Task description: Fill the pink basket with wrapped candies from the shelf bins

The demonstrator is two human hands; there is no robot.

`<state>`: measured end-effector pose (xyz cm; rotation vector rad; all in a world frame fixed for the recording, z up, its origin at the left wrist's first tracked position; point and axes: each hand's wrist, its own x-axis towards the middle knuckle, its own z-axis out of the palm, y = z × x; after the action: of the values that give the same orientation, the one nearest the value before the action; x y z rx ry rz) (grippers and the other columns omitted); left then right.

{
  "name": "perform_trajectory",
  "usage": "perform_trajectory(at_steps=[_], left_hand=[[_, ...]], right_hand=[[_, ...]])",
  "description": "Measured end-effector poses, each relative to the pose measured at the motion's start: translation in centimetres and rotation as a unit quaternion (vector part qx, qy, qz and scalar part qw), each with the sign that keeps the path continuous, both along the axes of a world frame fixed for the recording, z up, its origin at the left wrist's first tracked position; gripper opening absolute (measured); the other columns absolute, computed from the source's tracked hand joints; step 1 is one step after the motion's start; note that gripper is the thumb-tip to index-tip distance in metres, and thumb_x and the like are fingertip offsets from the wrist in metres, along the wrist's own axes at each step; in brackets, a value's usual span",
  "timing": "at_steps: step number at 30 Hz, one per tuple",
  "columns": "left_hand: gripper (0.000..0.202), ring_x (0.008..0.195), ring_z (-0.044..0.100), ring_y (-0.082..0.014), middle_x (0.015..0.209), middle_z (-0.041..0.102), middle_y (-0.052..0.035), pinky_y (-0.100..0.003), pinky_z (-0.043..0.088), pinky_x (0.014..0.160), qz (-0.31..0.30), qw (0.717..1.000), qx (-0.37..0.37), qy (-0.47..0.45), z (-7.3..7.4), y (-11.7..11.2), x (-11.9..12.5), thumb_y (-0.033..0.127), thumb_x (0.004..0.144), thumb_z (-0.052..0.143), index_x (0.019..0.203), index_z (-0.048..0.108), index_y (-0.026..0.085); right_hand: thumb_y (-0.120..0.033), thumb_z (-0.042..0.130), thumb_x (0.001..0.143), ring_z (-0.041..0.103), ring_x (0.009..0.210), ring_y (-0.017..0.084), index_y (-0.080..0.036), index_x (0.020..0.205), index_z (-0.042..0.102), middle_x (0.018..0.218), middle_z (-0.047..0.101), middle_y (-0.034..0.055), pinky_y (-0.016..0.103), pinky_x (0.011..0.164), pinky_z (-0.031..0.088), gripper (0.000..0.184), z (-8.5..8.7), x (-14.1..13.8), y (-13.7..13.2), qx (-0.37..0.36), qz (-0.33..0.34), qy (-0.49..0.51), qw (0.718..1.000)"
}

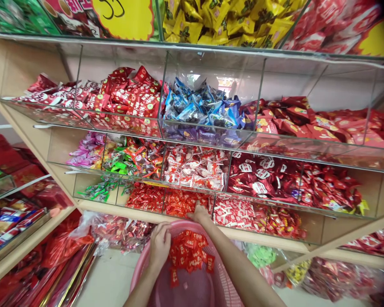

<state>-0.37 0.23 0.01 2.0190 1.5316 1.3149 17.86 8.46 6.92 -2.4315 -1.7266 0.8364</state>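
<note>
My left hand (161, 243) is closed over the upper left rim of a pink plastic basket (137, 273). Inside the basket lies a loose pile of small red-wrapped candies (188, 251), with bare basket floor below it. My right hand (201, 214) reaches over the basket's far rim into a bottom-row compartment of matching red candies (181, 204). Its fingertips are among those wrappers and partly hidden, so any candy in them cannot be made out. To its right is a compartment of white-and-red wrapped candies (233, 211).
Clear dividers and front panels edge the tiered candy shelf (115, 209). Higher rows hold blue packets (201, 104), dark red packets (262, 175) and yellow packets (230, 21). Bagged goods (339, 277) sit beneath the shelf at right, red packages (51, 256) at lower left.
</note>
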Motion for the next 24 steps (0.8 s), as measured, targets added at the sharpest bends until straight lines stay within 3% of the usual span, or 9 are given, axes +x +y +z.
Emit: perform_trajectory(at_steps=[5,10,17,24], left_hand=[[0.028,0.095,0.06,-0.0196,0.097,0.065,-0.0058,-0.036,0.049,0.087,0.004,1.0,-0.001,0.001,0.1,0.0,0.0,0.012,0.08,0.039,0.091,0.064,0.019],[0.027,0.096,0.059,-0.0192,0.097,0.065,-0.0057,-0.036,0.048,0.088,-0.003,1.0,-0.001,-0.001,-0.2,0.1,0.0,0.012,0.08,0.04,0.091,0.064,0.019],[0.027,0.095,0.06,-0.0194,0.097,0.065,-0.006,-0.036,0.048,0.087,-0.005,1.0,-0.005,-0.002,-0.2,0.1,0.0,0.011,0.08,0.04,0.091,0.063,0.019],[0.027,0.094,0.06,-0.019,0.097,0.065,-0.0057,-0.034,0.049,0.086,-0.005,1.0,0.002,-0.005,-0.2,0.1,0.0,0.011,0.079,0.04,0.09,0.063,0.02]], right_hand=[[-0.048,0.075,0.063,0.046,0.126,0.036,-0.008,0.143,0.027,0.134,0.049,0.0273,0.043,0.099,0.041,0.102,0.7,-0.4,0.6,-0.033,0.029,-0.009,0.999],[-0.058,0.074,0.057,0.05,0.122,0.036,-0.012,0.141,0.035,0.136,0.05,0.0229,0.042,0.097,0.043,0.105,1.7,0.2,0.9,-0.077,0.064,-0.001,0.995],[-0.056,0.068,0.065,0.054,0.118,0.036,-0.011,0.136,0.042,0.125,0.059,0.0225,0.043,0.095,0.043,0.088,0.9,0.3,-0.2,-0.018,0.072,-0.031,0.997],[-0.03,0.061,0.075,0.062,0.107,0.03,-0.012,0.117,0.057,0.113,0.066,0.0184,0.036,0.085,0.047,0.046,-0.2,0.8,-0.8,0.069,0.073,-0.044,0.994]])
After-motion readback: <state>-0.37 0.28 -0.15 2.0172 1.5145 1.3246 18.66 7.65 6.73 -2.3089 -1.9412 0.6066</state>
